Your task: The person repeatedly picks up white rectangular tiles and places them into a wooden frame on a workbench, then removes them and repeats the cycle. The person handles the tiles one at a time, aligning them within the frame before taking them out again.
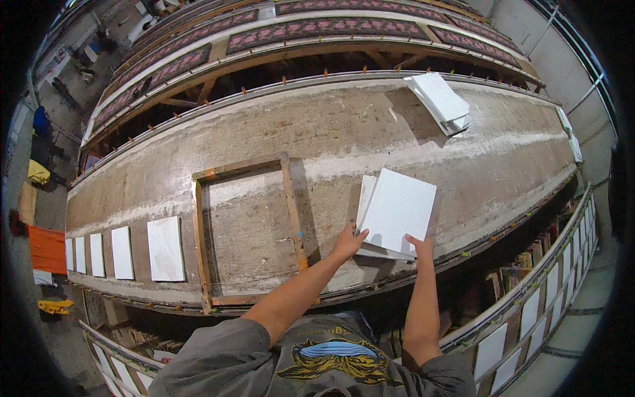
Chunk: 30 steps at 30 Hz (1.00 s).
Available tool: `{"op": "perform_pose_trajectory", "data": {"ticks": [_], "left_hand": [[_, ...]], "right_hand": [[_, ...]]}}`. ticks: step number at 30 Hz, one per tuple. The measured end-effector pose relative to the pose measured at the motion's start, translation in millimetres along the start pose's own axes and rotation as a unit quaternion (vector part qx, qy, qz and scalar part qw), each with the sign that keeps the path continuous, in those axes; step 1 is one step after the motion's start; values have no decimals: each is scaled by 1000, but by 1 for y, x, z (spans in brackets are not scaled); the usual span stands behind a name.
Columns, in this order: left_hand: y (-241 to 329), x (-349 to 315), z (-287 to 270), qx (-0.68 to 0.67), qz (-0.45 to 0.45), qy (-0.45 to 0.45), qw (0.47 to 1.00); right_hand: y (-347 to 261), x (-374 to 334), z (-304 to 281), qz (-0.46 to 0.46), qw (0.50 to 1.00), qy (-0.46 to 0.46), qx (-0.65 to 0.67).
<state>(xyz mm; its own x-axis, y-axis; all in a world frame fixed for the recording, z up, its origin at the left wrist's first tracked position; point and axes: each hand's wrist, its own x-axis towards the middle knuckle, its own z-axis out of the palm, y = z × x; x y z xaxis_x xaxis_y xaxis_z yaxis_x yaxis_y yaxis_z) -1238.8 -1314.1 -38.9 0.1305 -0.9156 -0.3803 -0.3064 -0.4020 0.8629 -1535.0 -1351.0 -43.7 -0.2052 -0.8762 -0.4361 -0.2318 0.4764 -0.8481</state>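
A white rectangular panel (401, 205) lies slightly skewed over another white panel (366, 193) on the long worn table. My left hand (348, 241) grips the top panel at its lower left corner, thumb over the edge and fingers mostly hidden. At its lower right corner, my right hand (421, 247) pinches the same panel with the thumb on top. Whether the lower panel is also in my grip cannot be told. To the left, an empty wooden frame (291, 212) rests flat on the table. Further left is a row of white panels, the biggest panel (165, 249) nearest the frame.
Another stack of white panels (439, 99) sits toward the table's far right. Beyond the table's far edge (324, 81) run more long tables with dark pink-patterned strips (327, 33). Behind me, a lower surface carries several white panels (490, 348). Orange cloth (46, 249) hangs at far left.
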Motion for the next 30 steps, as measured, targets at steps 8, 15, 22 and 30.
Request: {"op": "perform_pose_trajectory", "data": {"ticks": [8, 15, 22, 30], "left_hand": [[39, -2, -13, -22, -84, -52, 995], [48, 30, -35, -146, -62, 25, 987], [92, 159, -103, -124, 48, 162, 978], [123, 248, -129, -42, 72, 188, 979]], "right_hand": [[-54, -42, 9, 21, 995, -33, 91], [-105, -29, 39, -78, 979, -46, 183], [-208, 126, 138, -174, 958, -84, 214], [-291, 290, 263, -237, 942, -88, 222]]}}
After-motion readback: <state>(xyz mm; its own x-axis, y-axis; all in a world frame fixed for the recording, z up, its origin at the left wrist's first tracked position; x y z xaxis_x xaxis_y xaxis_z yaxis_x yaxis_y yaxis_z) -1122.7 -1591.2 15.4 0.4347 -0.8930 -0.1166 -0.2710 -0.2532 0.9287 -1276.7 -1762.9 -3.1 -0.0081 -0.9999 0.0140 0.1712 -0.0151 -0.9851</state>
